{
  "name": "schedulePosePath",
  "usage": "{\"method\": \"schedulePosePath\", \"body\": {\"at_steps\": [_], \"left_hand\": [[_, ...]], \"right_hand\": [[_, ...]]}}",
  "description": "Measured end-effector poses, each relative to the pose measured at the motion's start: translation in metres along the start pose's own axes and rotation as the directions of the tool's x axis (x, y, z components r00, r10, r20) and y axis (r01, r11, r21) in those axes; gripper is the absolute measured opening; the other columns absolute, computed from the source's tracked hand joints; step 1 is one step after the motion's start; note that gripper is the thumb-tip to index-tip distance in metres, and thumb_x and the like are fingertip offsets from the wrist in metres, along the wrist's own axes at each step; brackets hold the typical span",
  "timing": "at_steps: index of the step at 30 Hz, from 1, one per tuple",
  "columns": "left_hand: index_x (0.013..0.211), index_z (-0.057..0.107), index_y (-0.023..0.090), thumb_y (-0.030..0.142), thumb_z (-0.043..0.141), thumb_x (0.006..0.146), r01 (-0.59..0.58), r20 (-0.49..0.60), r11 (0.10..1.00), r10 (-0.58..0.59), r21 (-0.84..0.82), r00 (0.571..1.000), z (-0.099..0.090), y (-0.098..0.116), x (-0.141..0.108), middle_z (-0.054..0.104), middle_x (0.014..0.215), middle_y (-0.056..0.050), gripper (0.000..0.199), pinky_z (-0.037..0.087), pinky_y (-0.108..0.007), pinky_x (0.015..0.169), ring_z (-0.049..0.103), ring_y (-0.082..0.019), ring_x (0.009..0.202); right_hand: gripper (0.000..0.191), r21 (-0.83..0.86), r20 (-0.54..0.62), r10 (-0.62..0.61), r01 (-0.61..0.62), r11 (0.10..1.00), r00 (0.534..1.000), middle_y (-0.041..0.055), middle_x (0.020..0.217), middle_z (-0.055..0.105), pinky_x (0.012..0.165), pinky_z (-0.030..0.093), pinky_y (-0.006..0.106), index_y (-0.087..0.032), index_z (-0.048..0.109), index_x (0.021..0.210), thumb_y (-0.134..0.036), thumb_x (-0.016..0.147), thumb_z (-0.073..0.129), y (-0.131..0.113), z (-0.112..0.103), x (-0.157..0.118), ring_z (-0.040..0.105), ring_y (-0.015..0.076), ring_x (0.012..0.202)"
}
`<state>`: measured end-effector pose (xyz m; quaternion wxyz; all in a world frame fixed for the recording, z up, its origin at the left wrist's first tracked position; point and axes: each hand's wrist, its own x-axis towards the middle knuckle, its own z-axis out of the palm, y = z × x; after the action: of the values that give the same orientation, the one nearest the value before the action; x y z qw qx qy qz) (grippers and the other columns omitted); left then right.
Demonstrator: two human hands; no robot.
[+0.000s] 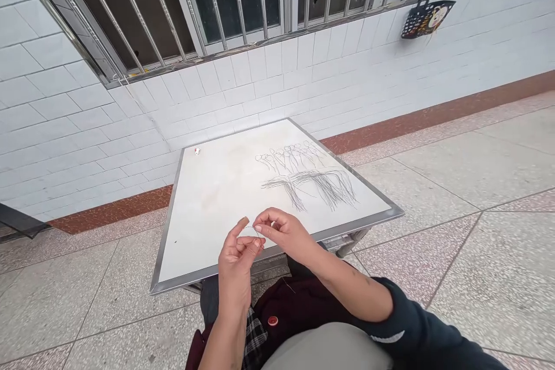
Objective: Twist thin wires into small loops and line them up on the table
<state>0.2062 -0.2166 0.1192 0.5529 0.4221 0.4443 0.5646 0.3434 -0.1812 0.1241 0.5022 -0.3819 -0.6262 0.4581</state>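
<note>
Over the near edge of a white table [217,202], my left hand [239,248] pinches a thin dark wire [259,233] between thumb and fingers, its index finger raised. Close beside it on the right, my right hand [277,228] pinches the same wire, which curves between the two hands. On the right half of the table lies a loose bundle of long thin wires [329,188]. Behind that bundle is a row of wires with looped ends [288,156].
A small white and red item [197,151] sits at the table's far left corner. Behind the table stands a white tiled wall [243,89] with barred windows. A dark patterned bag [427,18] hangs from the bars at upper right.
</note>
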Motion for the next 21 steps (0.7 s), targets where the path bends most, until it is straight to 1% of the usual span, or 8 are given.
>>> {"method": "schedulePosePath", "body": {"at_steps": [5, 8, 11, 14, 16, 21], "left_hand": [[0.126, 0.053, 0.021, 0.027, 0.069, 0.077, -0.003, 0.012, 1.0, 0.002, 0.011, 1.0, -0.003, -0.002, -0.005, 0.062, 0.071, 0.002, 0.052, 0.045, -0.027, 0.079, 0.057, -0.012, 0.073], [0.126, 0.054, 0.022, 0.029, 0.068, 0.078, 0.011, 0.006, 1.0, -0.011, 0.021, 1.0, -0.004, -0.004, -0.006, 0.062, 0.077, 0.001, 0.051, 0.045, -0.026, 0.075, 0.056, -0.012, 0.074], [0.123, 0.055, 0.022, 0.029, 0.067, 0.079, -0.014, -0.025, 1.0, 0.014, 0.012, 1.0, -0.005, -0.005, -0.008, 0.061, 0.08, 0.001, 0.046, 0.045, -0.026, 0.075, 0.055, -0.011, 0.074], [0.12, 0.057, 0.022, 0.029, 0.067, 0.079, -0.035, -0.043, 0.999, 0.035, -0.007, 0.998, -0.006, -0.005, -0.009, 0.06, 0.075, 0.003, 0.043, 0.044, -0.026, 0.081, 0.055, -0.01, 0.074], [0.12, 0.058, 0.022, 0.029, 0.068, 0.079, -0.041, -0.051, 0.999, 0.039, -0.029, 0.998, -0.007, -0.005, -0.01, 0.06, 0.076, 0.003, 0.042, 0.044, -0.027, 0.083, 0.056, -0.01, 0.076], [0.121, 0.058, 0.023, 0.028, 0.067, 0.08, -0.046, -0.035, 0.992, 0.042, -0.118, 0.999, -0.009, -0.004, -0.013, 0.057, 0.076, 0.002, 0.043, 0.042, -0.025, 0.081, 0.055, -0.01, 0.076]], "right_hand": [[0.013, 0.094, 0.082, 0.071, -0.078, 0.992, 0.994, -0.0011, 0.078, 0.059, 0.061, 0.044, 0.023, -0.019, 0.061, 0.085, -0.032, 0.083, 0.059, -0.002, 0.003, -0.009, 0.057, 0.0109, 0.065], [0.013, 0.082, 0.077, 0.091, -0.097, 0.992, 0.993, -0.0019, 0.073, 0.058, 0.059, 0.042, 0.022, -0.018, 0.06, 0.081, -0.031, 0.082, 0.059, -0.003, 0.005, -0.012, 0.055, 0.0108, 0.065], [0.01, 0.035, 0.029, 0.071, -0.072, 0.997, 0.997, -0.0023, 0.073, 0.057, 0.059, 0.04, 0.021, -0.019, 0.059, 0.08, -0.028, 0.081, 0.059, -0.003, 0.007, -0.015, 0.052, 0.0101, 0.066], [0.008, 0.053, 0.044, 0.044, -0.047, 0.998, 0.998, -0.0024, 0.074, 0.057, 0.061, 0.04, 0.022, -0.019, 0.058, 0.082, -0.026, 0.084, 0.056, -0.001, 0.008, -0.018, 0.052, 0.0099, 0.065], [0.007, 0.033, 0.049, 0.017, -0.019, 0.999, 0.999, -0.0023, 0.075, 0.056, 0.063, 0.04, 0.022, -0.019, 0.056, 0.083, -0.026, 0.085, 0.054, -0.001, 0.008, -0.019, 0.051, 0.0101, 0.067], [0.006, -0.013, 0.041, -0.05, 0.051, 0.999, 0.998, -0.0021, 0.076, 0.053, 0.068, 0.041, 0.023, -0.02, 0.052, 0.086, -0.025, 0.089, 0.05, -0.001, 0.006, -0.021, 0.05, 0.0107, 0.071]]}}
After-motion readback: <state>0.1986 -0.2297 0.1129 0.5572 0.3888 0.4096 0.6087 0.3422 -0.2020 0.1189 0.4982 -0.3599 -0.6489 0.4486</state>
